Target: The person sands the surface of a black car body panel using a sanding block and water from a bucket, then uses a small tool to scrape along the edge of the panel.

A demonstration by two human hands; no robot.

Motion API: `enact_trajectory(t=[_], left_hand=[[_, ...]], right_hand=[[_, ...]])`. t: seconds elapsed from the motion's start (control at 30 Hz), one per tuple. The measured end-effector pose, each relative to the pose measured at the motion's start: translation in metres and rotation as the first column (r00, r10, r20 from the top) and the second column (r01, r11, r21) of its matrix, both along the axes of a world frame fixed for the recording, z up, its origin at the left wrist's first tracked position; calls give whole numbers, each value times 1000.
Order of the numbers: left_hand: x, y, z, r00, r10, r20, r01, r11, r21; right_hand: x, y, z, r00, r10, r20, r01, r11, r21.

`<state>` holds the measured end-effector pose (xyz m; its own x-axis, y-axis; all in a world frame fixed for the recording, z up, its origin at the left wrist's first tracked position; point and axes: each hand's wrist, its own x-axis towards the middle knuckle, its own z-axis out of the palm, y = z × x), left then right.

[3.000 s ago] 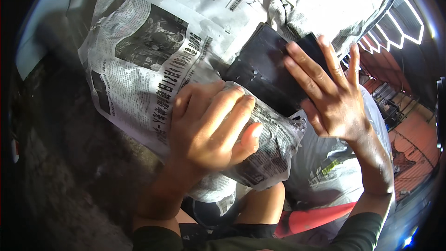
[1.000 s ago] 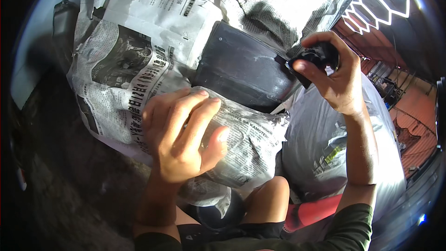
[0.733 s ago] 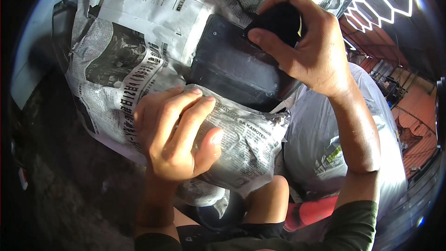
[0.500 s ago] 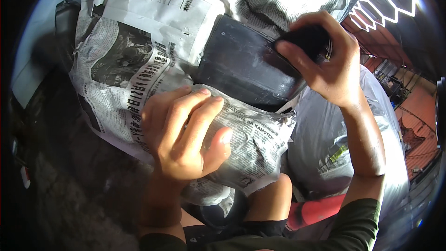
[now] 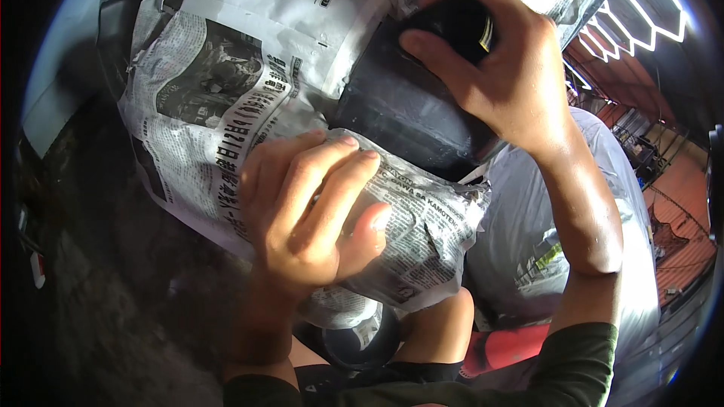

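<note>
My right hand [image 5: 520,68] grips a black hand-sized block [image 5: 456,22], rounded, with a small yellow mark on its side. Thumb and fingers wrap round its two sides, and its underside, hidden from view, is over the upper part of a dark, glossy panel [image 5: 411,117]. Newspaper sheets [image 5: 422,241] surround this panel, covering the surface about it. On the newspaper along the panel's near edge lies my left hand [image 5: 305,211], fingers stretched out and thumb apart, holding nothing. Both my hands look wet.
A large form wrapped in pale plastic sheeting [image 5: 520,249] stands at the right. Below the newspaper, a dark round container [image 5: 362,343] sits between my legs. A red object [image 5: 501,350] lies by my right leg. Bright hexagonal lights [image 5: 641,11] hang at upper right.
My right hand has slid the black block up and left across the panel, uncovering its right part. The left hand stays on the newspaper; the whole view has shifted slightly.
</note>
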<state>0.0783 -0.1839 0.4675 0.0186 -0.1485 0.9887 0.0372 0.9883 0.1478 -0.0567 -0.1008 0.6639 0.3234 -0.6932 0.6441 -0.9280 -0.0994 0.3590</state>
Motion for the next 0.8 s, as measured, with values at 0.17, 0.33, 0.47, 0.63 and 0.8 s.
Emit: enact_trajectory(t=[0.17,0.33,0.47,0.63,0.8], left_hand=[[16,-7,4,997,66,34,-66,998,-13],[1,0,0,1000,6,-4,-6,1000,9],[12,-7,2,1000,12,1,-12,1000,0],[3,0,2,1000,6,-17,-5,1000,29],[10,-9,-1,1000,1,-4,-1,1000,5]], right_hand=[[-7,43,-12,978,-34,204,41,999,-31],[13,-11,-1,992,-106,72,104,994,39],[2,30,-12,991,-59,121,67,996,-65],[11,2,-1,997,-75,-3,75,996,-43],[6,8,-11,999,-18,29,20,996,-85]])
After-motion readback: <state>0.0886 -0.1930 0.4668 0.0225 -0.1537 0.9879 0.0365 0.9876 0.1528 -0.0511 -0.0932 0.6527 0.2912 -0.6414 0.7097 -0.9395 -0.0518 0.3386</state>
